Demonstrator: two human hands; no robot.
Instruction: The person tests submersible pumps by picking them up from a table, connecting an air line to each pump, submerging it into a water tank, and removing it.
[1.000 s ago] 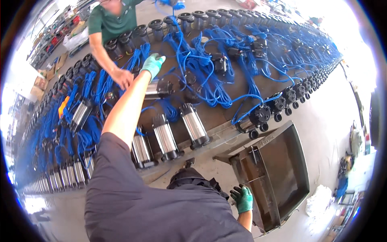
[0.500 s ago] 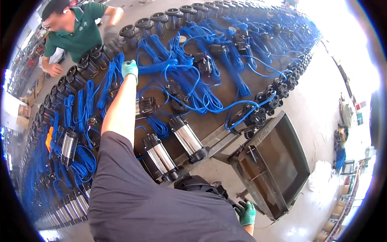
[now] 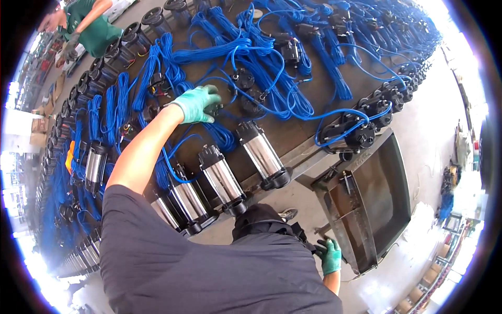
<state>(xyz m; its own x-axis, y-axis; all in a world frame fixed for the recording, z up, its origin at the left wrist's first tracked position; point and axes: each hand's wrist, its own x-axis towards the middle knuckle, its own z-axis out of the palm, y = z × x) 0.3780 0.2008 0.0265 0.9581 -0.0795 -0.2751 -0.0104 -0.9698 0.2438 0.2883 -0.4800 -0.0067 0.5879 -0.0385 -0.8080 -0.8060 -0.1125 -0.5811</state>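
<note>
- Motor [image 3: 215,109], one unit: only its dark end shows, at the fingers of my left hand [image 3: 198,103]; the rest is hidden under the glove and wrist.
- Left grip: fingers parted and bent, palm down, the dark end between thumb and fingers. I cannot tell whether I have closed on it or merely hover over it.
- Right grip: my right hand [image 3: 330,257] hangs low at my side, fingers loosely apart, holding nothing that I can see.
- Gloves: two counted, both green, one per hand.
- Silver cylinders [image 3: 221,175]: four counted on the near edge of the worktable [image 3: 293,137], between my left grip and my body; the leftmost is partly covered by my sleeve. One further silver unit [image 3: 95,163] stands well to the left of that grip.
- Blue cable coil [image 3: 224,137]: one, just beside my left grip on its near right side. Other blue bundles [image 3: 209,54] lie beyond the grip, overlapping too much to count.
- Black pump housings [image 3: 349,134]: three distinct at the edge right of my left grip; those further along run together.
- Orange item [image 3: 69,157]: one, far left of my left grip.
- Metal cart [image 3: 389,183]: one, just beyond and right of my right hand.
- Co-worker [image 3: 99,36]: one, green shirt, beyond my left grip, across the table.
</note>
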